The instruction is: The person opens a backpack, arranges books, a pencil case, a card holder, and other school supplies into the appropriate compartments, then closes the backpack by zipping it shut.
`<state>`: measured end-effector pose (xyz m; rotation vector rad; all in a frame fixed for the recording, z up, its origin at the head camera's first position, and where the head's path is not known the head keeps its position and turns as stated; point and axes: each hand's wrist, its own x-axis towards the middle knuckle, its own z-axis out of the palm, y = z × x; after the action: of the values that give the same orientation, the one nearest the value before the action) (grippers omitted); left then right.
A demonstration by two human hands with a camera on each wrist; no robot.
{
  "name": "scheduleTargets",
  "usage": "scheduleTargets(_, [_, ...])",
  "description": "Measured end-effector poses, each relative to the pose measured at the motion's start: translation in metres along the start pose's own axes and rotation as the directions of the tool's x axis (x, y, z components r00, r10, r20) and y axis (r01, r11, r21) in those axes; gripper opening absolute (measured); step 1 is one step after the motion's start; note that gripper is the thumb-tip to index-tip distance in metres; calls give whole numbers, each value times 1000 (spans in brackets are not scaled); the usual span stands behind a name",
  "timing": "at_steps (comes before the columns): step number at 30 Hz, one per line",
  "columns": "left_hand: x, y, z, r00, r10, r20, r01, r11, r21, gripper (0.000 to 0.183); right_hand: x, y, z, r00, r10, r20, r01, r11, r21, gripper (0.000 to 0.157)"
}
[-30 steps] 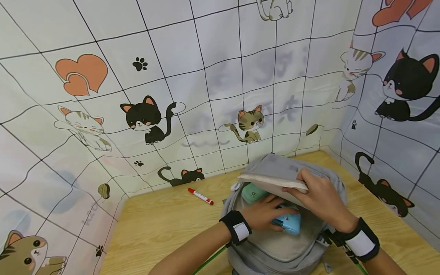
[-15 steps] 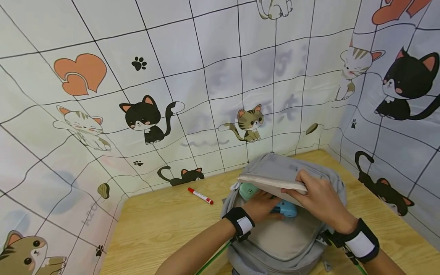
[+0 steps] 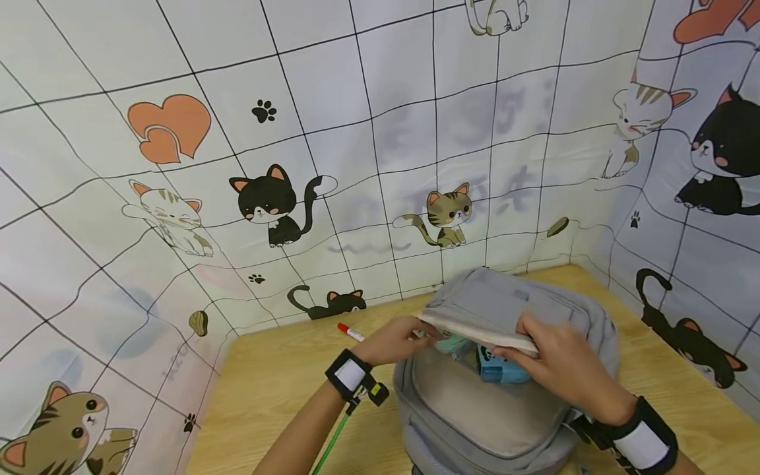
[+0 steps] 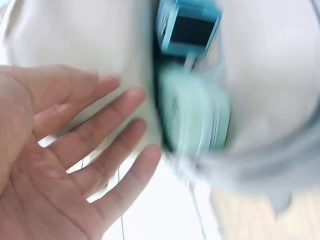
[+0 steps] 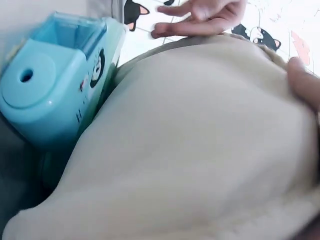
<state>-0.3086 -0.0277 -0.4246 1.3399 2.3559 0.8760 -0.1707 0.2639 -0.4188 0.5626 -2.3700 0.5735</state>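
A grey backpack [image 3: 469, 396] lies on the table with its front flap [image 3: 475, 328] raised. My right hand [image 3: 564, 359] pinches the flap's edge between thumb and fingers. Under the flap is a blue pencil sharpener [image 3: 503, 367], its round hole [image 5: 26, 75] visible in the right wrist view. Beside it sits a mint-green rounded case [image 4: 192, 112], blurred in the left wrist view and mostly covered by the flap in the head view. My left hand [image 3: 393, 341] is at the bag's left opening, fingers extended, apart from the case and holding nothing.
A red-and-white marker [image 3: 350, 331] lies on the wooden table [image 3: 273, 382], left of the bag and partly behind my left hand. A cat-print sheet [image 3: 368, 152] covers the walls behind and at both sides.
My left hand has come off the blue sharpener and moved left, out to the bag's edge. The sharpener now sits turned, deeper under the flap. My right hand keeps its hold. The head view shifted slightly.
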Motion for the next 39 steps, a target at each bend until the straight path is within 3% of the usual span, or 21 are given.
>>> scheduleTargets(4, [-7, -17, -24, 990, -63, -128, 69, 997, 37, 24, -7, -4, 6, 989, -138, 56, 132, 986, 98, 46])
scheduleTargets(8, [2, -36, -28, 970, -113, -214, 138, 985, 102, 25, -14, -10, 21, 955, -262, 137, 234, 954, 188, 47])
scheduleTargets(11, [19, -49, -23, 965, -124, -232, 153, 981, 115, 28, -19, -13, 34, 923, -320, 213, 270, 934, 234, 50])
scheduleTargets(14, [37, -62, -13, 971, -111, -213, 145, 978, 151, 35, -23, -16, 46, 880, -371, 296, 302, 919, 255, 52])
scheduleTargets(18, [53, -74, 1, 981, -82, -177, 123, 963, 238, 40, -19, -16, 54, 823, -401, 403, 273, 901, 337, 44])
scheduleTargets(22, [58, -78, 12, 985, -55, -162, 103, 946, 309, 32, 11, -8, 49, 777, -359, 518, 118, 890, 441, 29])
scheduleTargets(24, [61, -79, 15, 985, -42, -168, 95, 940, 327, 27, 39, 0, 45, 777, -301, 553, 67, 913, 402, 22])
scheduleTargets(27, [68, -81, 18, 981, -22, -195, 92, 929, 358, 20, 86, 12, 49, 798, -210, 565, 62, 961, 270, 11])
scheduleTargets(29, [74, -82, 19, 975, -15, -222, 102, 917, 385, 13, 114, 19, 60, 791, -181, 584, 62, 974, 218, 7])
scheduleTargets(31, [78, -83, 19, 968, -23, -251, 126, 907, 402, 8, 134, 27, 76, 770, -173, 615, 59, 978, 201, 13])
scheduleTargets(35, [79, -79, 19, 949, -63, -309, 181, 911, 370, 5, 149, 45, 110, 726, -153, 671, 13, 978, 209, 17])
scheduleTargets(39, [71, -76, 16, 938, -89, -336, 199, 930, 310, 7, 145, 60, 131, 726, -88, 682, -64, 979, 195, 14])
